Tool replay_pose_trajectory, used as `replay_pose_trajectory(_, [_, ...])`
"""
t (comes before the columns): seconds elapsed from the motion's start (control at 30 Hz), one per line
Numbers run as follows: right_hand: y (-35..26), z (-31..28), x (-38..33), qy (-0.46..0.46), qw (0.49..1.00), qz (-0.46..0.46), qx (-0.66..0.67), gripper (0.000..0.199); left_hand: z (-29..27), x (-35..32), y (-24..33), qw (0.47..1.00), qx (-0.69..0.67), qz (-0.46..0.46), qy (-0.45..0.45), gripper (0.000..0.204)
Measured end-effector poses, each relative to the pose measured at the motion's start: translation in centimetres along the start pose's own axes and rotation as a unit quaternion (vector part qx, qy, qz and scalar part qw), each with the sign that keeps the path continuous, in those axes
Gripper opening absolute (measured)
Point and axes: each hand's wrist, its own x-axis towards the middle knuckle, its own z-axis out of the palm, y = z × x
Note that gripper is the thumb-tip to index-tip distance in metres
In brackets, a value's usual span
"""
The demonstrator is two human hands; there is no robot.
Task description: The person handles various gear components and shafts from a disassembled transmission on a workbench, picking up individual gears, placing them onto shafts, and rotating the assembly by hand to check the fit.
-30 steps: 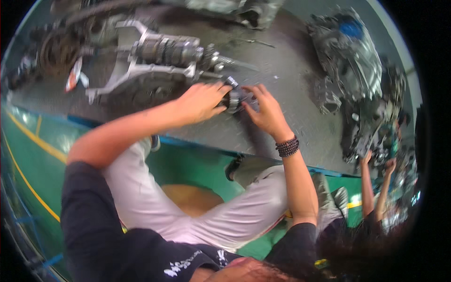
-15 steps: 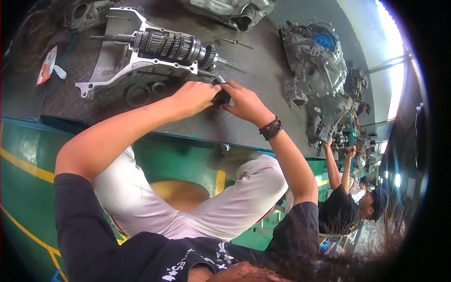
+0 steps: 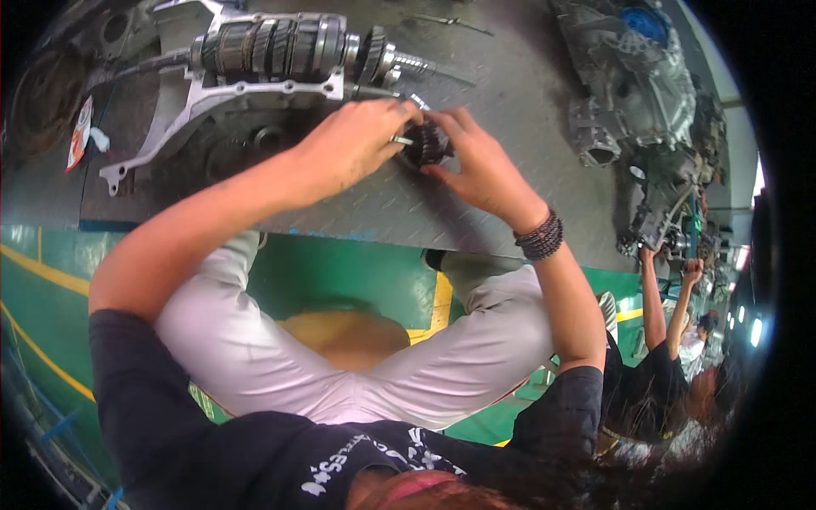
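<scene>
Here, in the head view, one dark toothed part (image 3: 432, 146) sits between two hands just above the middle of the frame, over one grey workbench (image 3: 518, 102). One shaft of gears (image 3: 268, 47) lies across one pale metal housing (image 3: 293, 87) in the upper left; one packet (image 3: 79, 134), orange and white, lies near the left edge. One thin metal rod (image 3: 453, 23) rests near the top, and one large silver casing (image 3: 642, 81) with a single blue patch stands in the upper right. Two forearms (image 3: 651, 297) of another person show at the right.

The left hand (image 3: 353, 144) comes in from the left, back upward, its fingers curled toward the toothed part's left side. The right hand (image 3: 484, 170), wearing a dark beaded bracelet (image 3: 541, 236) at the wrist, reaches up and leftward, thumb below and fingers above, gripping the part's right side.

The left fingertips are partly hidden, so whether that hand grips too cannot be told; a small pale piece beside them is hard to identify. The housing is cut off by the top edge, and the crowded parts at the far right are too small to count.
</scene>
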Motion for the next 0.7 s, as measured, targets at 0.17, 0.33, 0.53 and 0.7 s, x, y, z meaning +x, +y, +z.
replay_pose_trajectory(0.17, [-0.3,0.3,-0.3,0.019,0.999,0.026,0.037,0.081,-0.5,0.1,0.4,0.987,-0.099,-0.125,-0.015,0.035])
replay_pose_trajectory(0.33, [-0.1,1.0,0.0,-0.002,0.996,0.062,0.062,0.078,1.0,-0.9,1.3,0.944,-0.241,-0.225,-0.023,0.039])
replay_pose_trajectory(0.53, [0.0,1.7,0.0,0.012,0.997,0.038,0.065,0.07,1.4,-1.2,0.8,0.986,-0.117,-0.115,-0.014,0.056])
replay_pose_trajectory(0.7, [0.9,2.3,-0.6,0.015,0.996,0.002,0.091,0.071,1.2,-1.0,2.2,0.997,0.03,-0.051,-0.053,0.082])
